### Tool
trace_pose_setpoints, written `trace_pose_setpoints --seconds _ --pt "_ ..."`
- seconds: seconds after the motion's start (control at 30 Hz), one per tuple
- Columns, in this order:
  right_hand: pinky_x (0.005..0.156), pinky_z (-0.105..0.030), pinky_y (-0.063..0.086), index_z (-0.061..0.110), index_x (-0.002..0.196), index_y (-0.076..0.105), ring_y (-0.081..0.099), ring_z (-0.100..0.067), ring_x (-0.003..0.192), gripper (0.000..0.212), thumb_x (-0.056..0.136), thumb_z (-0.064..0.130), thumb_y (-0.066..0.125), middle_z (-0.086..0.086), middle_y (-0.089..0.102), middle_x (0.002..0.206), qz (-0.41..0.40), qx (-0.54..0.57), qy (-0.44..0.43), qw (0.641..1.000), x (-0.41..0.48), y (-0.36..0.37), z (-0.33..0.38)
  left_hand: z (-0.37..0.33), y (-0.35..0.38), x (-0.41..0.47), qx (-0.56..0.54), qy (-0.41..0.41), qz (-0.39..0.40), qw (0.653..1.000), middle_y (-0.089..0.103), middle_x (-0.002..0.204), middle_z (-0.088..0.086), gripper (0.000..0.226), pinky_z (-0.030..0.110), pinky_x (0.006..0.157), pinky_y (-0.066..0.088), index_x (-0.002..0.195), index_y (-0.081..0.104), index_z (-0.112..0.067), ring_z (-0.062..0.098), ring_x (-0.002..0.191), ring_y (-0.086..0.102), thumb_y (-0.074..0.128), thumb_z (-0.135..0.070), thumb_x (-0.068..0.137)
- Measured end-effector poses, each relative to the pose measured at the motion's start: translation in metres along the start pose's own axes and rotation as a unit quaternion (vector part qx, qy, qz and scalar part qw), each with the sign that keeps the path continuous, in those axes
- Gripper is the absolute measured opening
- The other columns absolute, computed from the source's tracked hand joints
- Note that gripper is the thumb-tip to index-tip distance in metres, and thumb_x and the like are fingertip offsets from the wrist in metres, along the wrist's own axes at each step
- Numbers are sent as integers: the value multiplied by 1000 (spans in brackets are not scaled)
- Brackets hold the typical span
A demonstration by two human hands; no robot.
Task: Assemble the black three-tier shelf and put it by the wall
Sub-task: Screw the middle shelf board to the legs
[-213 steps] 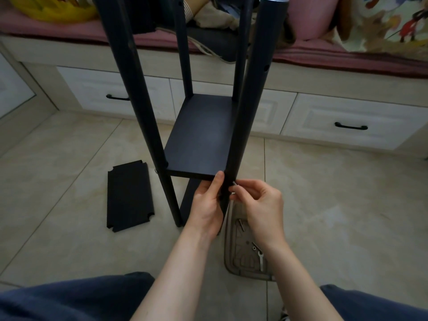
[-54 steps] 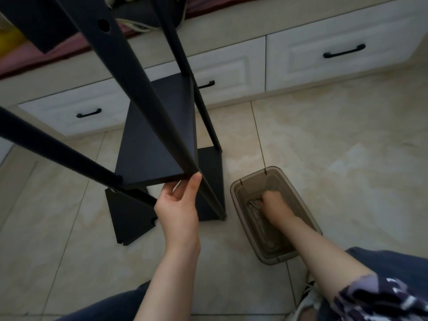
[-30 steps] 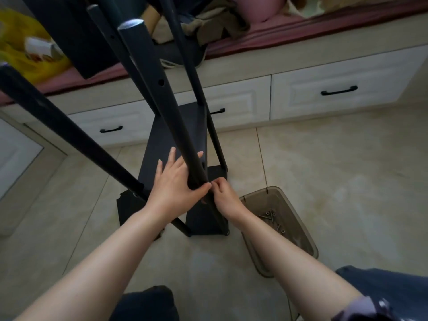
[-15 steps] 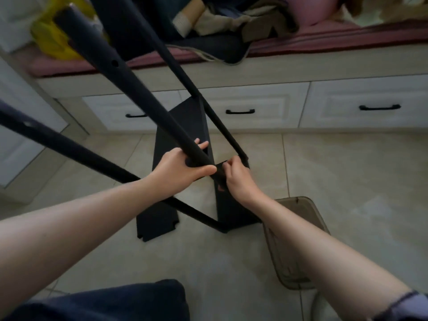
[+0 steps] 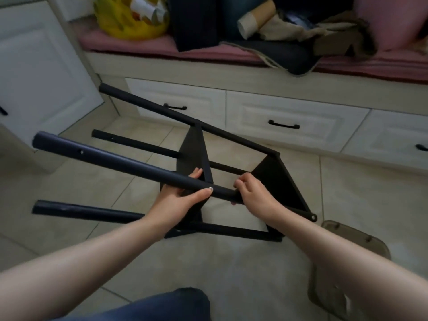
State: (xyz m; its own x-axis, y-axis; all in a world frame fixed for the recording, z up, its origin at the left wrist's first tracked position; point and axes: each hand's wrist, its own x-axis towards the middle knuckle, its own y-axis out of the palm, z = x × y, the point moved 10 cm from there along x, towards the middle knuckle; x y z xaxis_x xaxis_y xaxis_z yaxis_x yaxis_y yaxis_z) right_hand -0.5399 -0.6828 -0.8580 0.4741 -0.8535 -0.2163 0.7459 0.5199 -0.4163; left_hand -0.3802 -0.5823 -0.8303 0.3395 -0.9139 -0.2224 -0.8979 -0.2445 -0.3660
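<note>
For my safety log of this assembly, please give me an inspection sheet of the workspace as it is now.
Surface: pale tiled floor, grout lines visible.
Job's things: black shelf frame tipped on its side, two boards fitted, four posts pointing left; near post lifted off the floor.
Clutter: translucent brown tray on the floor at the right, partly behind the right forearm.
Hands: left hand grips the near post; right hand has its fingers curled over the same post.
Cables: nothing seen.
Surroundings: white drawers with black handles; red bench cushion carrying a yellow bag, a cardboard tube and crumpled cloth.
</note>
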Motion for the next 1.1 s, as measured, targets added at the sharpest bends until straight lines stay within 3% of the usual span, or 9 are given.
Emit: trace_pose_setpoints --seconds 0.23,0.33,0.47,0.57,0.67,0.77,0.9,1.1 --pt "58 -11 41 17 101 55 61 5 65 19 105 28 41 -3 69 84 40 -50 21 998 10 30 -17 52 -3 4 -69 -12 17 997 45 150 -26 62 45 120 32 123 49 -71 7 142 39 79 -55 72" --pt "69 -18 42 20 101 56 64 1 71 18 105 30 42 0 73 79 53 -44 34 997 20 34 -25 64 -2 11 -88 -7 16 996 45 150 -27 63 39 119 32 123 48 -72 4 140 38 77 -59 68" --pt "71 -19 41 22 99 58 64 -1 74 17 104 31 44 3 74 79 75 -62 57 994 35 40 -33 79 -1 23 -117 -1 11 993 46 148 -27 64 30 111 36 124 48 -70 -1 133 41 76 -57 67" --pt "69 -19 40 22 99 59 61 -6 81 17 104 31 45 2 71 88 99 -81 67 989 41 47 -34 92 -1 26 -144 -9 14 989 51 146 -24 67 16 100 45 127 50 -67 -4 127 51 78 -51 67" --pt "68 -18 39 22 96 59 58 -6 80 17 104 30 46 4 64 88 113 -95 55 988 41 54 -33 103 -4 26 -173 -18 4 985 59 137 -20 66 4 78 48 122 55 -69 -17 108 59 80 -47 66" --pt "68 -19 40 21 93 59 56 -7 80 18 103 29 45 4 60 86 106 -95 33 989 39 61 -34 118 -8 26 -184 -34 -12 982 64 130 -15 66 4 74 48 123 58 -66 -17 103 61 82 -43 66" --pt "71 -21 43 24 89 57 56 -6 79 18 103 29 46 6 60 84 84 -77 0 993 36 69 -36 136 -10 26 -190 -45 -19 980 69 126 -13 69 8 80 51 127 59 -60 -7 111 64 82 -42 64" --pt "73 -26 49 27 91 55 58 -6 78 18 103 34 44 5 62 83 67 -89 -23 994 32 79 -45 156 -6 23 -204 -57 -33 977 67 119 -31 69 6 81 49 122 59 -65 -10 112 61 82 -50 59"
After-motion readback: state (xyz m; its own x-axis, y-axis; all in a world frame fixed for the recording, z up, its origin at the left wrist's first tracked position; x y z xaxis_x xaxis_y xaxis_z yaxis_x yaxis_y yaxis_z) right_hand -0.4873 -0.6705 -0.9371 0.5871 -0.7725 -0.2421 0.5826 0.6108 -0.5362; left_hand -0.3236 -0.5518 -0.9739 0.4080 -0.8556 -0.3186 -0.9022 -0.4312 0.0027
